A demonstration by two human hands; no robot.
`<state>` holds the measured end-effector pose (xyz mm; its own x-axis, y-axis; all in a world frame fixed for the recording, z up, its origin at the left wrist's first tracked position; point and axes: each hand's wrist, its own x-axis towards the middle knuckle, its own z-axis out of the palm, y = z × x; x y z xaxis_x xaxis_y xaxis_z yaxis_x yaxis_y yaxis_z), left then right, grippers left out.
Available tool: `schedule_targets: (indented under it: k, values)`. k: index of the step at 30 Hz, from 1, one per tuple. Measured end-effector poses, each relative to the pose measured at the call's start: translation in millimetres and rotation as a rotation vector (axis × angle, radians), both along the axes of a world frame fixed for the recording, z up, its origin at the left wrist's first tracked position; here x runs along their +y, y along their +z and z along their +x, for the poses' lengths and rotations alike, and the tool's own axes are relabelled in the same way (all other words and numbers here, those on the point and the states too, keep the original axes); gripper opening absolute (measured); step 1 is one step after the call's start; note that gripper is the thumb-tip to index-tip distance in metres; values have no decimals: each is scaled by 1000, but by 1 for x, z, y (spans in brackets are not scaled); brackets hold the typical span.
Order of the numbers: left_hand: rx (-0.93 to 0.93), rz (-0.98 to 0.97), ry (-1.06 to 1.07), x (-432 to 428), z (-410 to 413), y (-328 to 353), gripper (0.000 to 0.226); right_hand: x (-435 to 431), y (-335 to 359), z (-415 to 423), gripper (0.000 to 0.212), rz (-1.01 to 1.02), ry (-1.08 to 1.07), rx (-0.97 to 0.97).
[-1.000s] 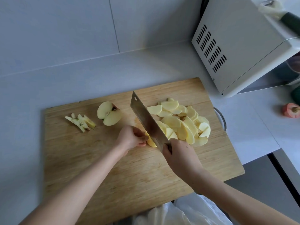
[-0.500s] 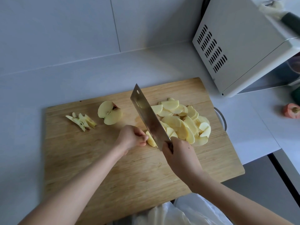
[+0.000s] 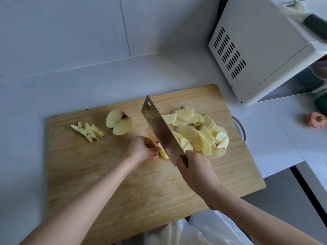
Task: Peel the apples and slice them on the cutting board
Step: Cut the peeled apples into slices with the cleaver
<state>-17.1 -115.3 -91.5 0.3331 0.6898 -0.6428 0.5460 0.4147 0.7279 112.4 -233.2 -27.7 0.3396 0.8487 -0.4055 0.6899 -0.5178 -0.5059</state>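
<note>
Rectangular wooden cutting board (image 3: 123,183) on white worktop (image 3: 88,85) — my right hand (image 3: 196,171), grip closed round the handle of the broad steel cleaver (image 3: 161,131); my left hand (image 3: 141,149) pinches a pale peeled apple piece (image 3: 163,152) beside the blade. Heap of pale apple slices (image 3: 200,135) to its right; cut apple half (image 3: 118,124) and core trimmings (image 3: 88,131) at board's left

I see only a sliver of the apple piece (image 3: 163,153) beside my left hand (image 3: 141,150), the handle of the cleaver (image 3: 159,128) hidden in my right hand (image 3: 196,171), the two-o'clock microwave (image 3: 256,50) cropped.

One cutting board (image 3: 141,183), one cleaver (image 3: 161,131), one apple half (image 3: 118,124), one apple wedge (image 3: 163,152)
</note>
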Motion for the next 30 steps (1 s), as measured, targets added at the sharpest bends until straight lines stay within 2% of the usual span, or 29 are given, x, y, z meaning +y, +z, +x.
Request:
schedule_targets:
  k: [8, 16, 21, 30]
  values:
    - [83, 75, -97, -10, -7, -3, 11, 1, -4, -6, 33, 2, -3, 10]
    - [103, 153, -132, -13, -3, -2, 22, 4, -5, -10, 33, -32, -5, 7]
    - [73, 128, -109, -13, -5, 1, 9, 9, -19, -19, 30, -71, -16, -13]
    - [102, 191, -96, -18, 5, 1, 20, 5, -12, -7, 32, 36, -51, 61]
